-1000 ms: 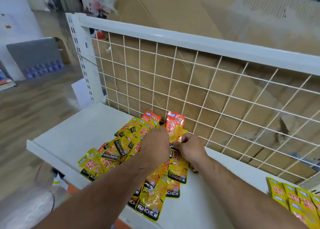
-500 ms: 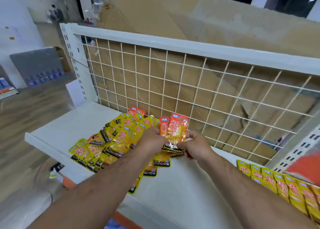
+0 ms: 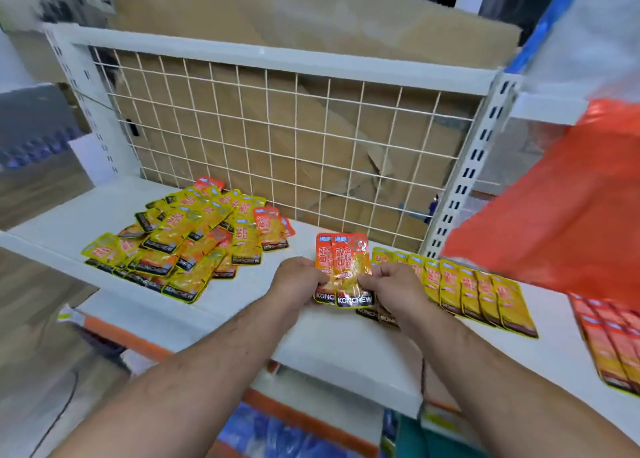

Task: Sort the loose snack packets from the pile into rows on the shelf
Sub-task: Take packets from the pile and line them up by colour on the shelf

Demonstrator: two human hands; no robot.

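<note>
A loose pile of yellow and orange snack packets (image 3: 194, 235) lies on the left of the white shelf (image 3: 332, 339). Both hands hold a small stack of orange packets (image 3: 341, 267) upright just above the shelf's middle. My left hand (image 3: 298, 282) grips the stack's left edge and my right hand (image 3: 391, 284) pinches its right edge. Directly right of the stack, a row of yellow packets (image 3: 464, 287) lies overlapped on the shelf. Another row of orange packets (image 3: 609, 346) lies at the far right.
A white wire grid (image 3: 277, 138) backs the shelf, with brown cardboard behind it. A slotted white upright (image 3: 464, 177) stands at the right. A blurred orange sheet or bag (image 3: 568, 222) hangs over the right side, covering part of the rows.
Both hands have carried the orange packets rightward from the pile to beside the yellow row. The view has swung right, bringing the sorted rows into sight.
</note>
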